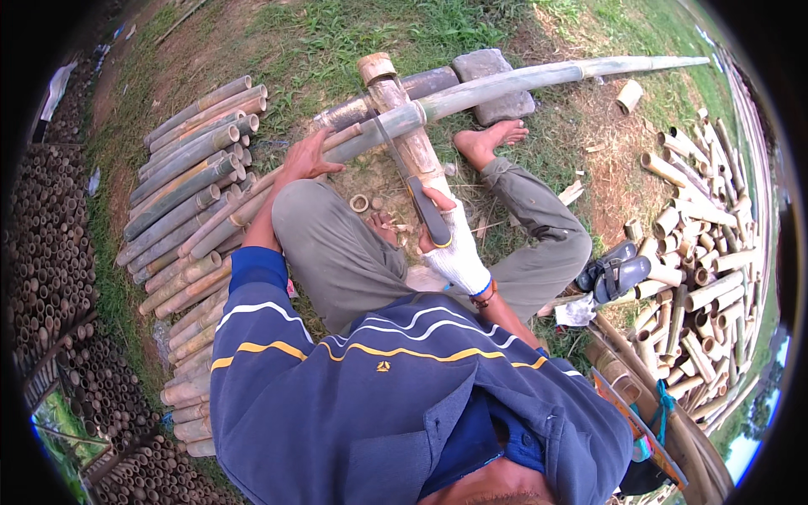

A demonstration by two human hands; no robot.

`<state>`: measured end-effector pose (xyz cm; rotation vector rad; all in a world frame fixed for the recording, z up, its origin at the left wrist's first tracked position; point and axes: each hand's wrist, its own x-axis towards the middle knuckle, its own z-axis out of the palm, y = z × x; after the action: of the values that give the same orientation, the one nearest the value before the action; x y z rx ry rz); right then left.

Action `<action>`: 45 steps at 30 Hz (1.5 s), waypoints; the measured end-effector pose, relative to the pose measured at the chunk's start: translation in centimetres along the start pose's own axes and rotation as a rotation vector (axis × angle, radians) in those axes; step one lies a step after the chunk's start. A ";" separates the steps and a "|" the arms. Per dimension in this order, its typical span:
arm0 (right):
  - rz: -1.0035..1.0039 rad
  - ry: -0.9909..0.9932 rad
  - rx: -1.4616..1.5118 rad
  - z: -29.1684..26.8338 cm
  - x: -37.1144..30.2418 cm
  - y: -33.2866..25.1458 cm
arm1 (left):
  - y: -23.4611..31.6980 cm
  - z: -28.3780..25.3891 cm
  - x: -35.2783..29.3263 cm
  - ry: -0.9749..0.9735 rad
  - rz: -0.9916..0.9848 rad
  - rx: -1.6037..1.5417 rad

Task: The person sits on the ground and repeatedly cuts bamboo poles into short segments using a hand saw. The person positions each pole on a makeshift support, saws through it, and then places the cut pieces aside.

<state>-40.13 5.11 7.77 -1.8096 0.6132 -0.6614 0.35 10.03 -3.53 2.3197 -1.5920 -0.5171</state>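
A long green-grey bamboo pole point(505, 84) lies slantwise across a thick bamboo post point(412, 139) and a dark log point(349, 111). My bare left hand point(308, 158) grips the pole near its left end, thumb apart from the fingers, beside a thin bamboo stick point(343, 136). My right hand point(459, 252), in a white knit glove, is closed round the dark handle of a handsaw point(429, 210). The saw's narrow blade slants up and left to the pole, touching or crossing it close to a node. Whether the teeth are in a cut is too small to tell.
Cut bamboo lengths point(181, 194) are stacked at my left. A grey stone block point(497, 105) sits under the pole. Short pieces point(707, 278) form a heap at right, near dark sandals point(619, 271). My bare right foot point(488, 143) rests beside the post. A bamboo ring point(359, 203) lies between my legs.
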 end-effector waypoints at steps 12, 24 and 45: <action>-0.008 -0.084 0.017 1.9 2.3 -2.4 | 1.2 0.9 4.2 -0.205 -0.019 0.028; 0.318 -0.089 0.225 4.2 0.0 2.2 | 2.1 0.8 5.3 -0.274 -0.142 0.071; 0.337 0.125 0.343 -3.6 -0.8 1.5 | 3.3 0.6 2.2 0.218 0.059 -0.029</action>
<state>-43.34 2.87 7.20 -1.3171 0.8129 -0.6088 -1.90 6.78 -2.95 2.2140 -1.5339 -0.2618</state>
